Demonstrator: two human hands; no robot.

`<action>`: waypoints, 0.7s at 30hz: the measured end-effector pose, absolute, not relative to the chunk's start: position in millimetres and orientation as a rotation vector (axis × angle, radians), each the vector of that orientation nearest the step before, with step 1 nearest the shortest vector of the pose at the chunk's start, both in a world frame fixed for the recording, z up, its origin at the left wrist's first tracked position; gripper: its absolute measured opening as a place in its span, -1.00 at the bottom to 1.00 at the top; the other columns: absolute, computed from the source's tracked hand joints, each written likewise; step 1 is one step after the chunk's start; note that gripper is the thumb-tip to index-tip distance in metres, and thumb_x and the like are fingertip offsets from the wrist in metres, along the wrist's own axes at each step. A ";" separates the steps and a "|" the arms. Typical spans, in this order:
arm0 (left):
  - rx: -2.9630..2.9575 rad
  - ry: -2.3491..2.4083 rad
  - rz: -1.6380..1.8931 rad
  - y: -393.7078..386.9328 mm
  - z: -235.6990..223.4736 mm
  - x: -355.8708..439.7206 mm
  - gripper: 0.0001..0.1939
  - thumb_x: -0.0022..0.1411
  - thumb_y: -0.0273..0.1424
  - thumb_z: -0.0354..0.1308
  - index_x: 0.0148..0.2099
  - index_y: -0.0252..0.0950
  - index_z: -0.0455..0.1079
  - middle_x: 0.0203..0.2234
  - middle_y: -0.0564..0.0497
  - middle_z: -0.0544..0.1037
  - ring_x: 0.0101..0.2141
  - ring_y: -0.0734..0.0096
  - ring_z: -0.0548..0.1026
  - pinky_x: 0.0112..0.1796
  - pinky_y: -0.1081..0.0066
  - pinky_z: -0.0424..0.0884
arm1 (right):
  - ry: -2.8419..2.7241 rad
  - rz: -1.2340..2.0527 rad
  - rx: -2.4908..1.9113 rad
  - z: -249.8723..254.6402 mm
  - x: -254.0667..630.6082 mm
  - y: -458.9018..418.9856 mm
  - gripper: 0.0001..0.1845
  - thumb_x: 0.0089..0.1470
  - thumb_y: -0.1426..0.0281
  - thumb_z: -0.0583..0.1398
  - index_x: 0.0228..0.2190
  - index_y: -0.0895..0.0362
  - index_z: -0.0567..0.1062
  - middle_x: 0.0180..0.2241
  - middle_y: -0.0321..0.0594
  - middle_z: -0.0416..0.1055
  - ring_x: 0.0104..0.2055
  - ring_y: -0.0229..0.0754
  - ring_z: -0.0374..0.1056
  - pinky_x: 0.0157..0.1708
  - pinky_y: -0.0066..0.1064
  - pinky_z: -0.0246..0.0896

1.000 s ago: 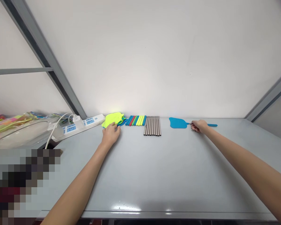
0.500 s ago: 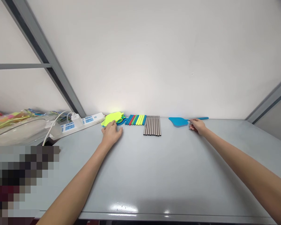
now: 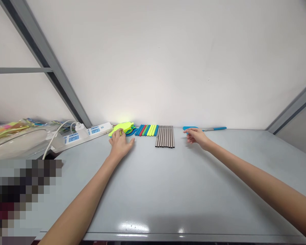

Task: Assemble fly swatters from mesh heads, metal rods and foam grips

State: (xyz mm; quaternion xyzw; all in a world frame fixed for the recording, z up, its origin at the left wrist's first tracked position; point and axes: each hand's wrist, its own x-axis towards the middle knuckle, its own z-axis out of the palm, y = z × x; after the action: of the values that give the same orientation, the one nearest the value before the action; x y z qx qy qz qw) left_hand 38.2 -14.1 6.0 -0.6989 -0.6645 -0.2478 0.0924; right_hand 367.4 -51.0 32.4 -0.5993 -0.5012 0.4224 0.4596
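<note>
My left hand (image 3: 120,143) lies flat on the grey table (image 3: 168,190), fingers spread, its fingertips touching a stack of yellow-green and blue mesh swatter heads (image 3: 123,128). My right hand (image 3: 197,136) hovers open just in front of a blue fly swatter (image 3: 206,129) that lies along the wall, and it holds nothing. Between the hands sit a row of coloured handles (image 3: 146,130) and a row of metal rods (image 3: 165,136).
A white power strip (image 3: 85,133) with a plugged cable lies at the back left. Clear bags of coloured items (image 3: 12,131) sit at the far left. Grey frame bars cross the wall on both sides. The lower left corner is pixelated.
My right hand pushed the blue swatter back against the wall, let go of it, and moved left toward the rods. My left hand stayed on the swatter heads.
</note>
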 end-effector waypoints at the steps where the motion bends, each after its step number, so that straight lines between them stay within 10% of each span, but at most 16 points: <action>1: -2.069 -1.975 -0.746 -14.7 6.3 38.4 -0.49 0.01 -0.12 -0.11 -0.06 -0.34 0.19 -0.01 -0.19 0.14 -0.01 0.02 0.05 -0.13 0.14 0.10 | -1.268 1.087 -1.449 36.1 357.9 -53.5 -0.84 -0.08 0.35 0.12 -0.47 0.18 0.43 -0.55 -0.21 0.36 -0.64 -0.33 0.29 -0.74 -0.57 0.17; 6: -1.996 -1.941 -0.860 -17.1 8.9 39.1 -0.49 0.03 -0.14 -0.11 -0.04 -0.35 0.18 -0.01 -0.18 0.14 -0.02 0.04 0.06 -0.14 0.14 0.10 | -1.506 1.332 -1.389 36.4 329.9 -55.8 -0.76 -0.06 0.27 0.09 -0.38 0.17 0.41 -0.26 -0.10 0.37 -0.52 -0.30 0.31 -0.72 -0.58 0.17; 21: -1.943 -1.482 -1.302 -50.1 34.5 69.0 -0.75 0.07 -0.33 -0.01 -0.19 -0.25 0.34 -0.15 -0.07 0.32 -0.12 0.19 0.19 -0.17 0.22 0.02 | -1.688 1.186 -1.669 26.8 370.6 -66.6 -0.70 -0.05 0.21 0.02 -0.50 0.19 0.38 -0.57 -0.25 0.31 -0.72 -0.45 0.05 -0.78 -0.59 -0.10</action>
State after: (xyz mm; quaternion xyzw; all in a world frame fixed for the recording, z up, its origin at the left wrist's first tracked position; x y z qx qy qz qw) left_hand 69.0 -50.1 34.5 -0.6895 -0.5259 -0.4622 0.1853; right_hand 370.6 -66.6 26.8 -0.6104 -0.6173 0.4338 0.2413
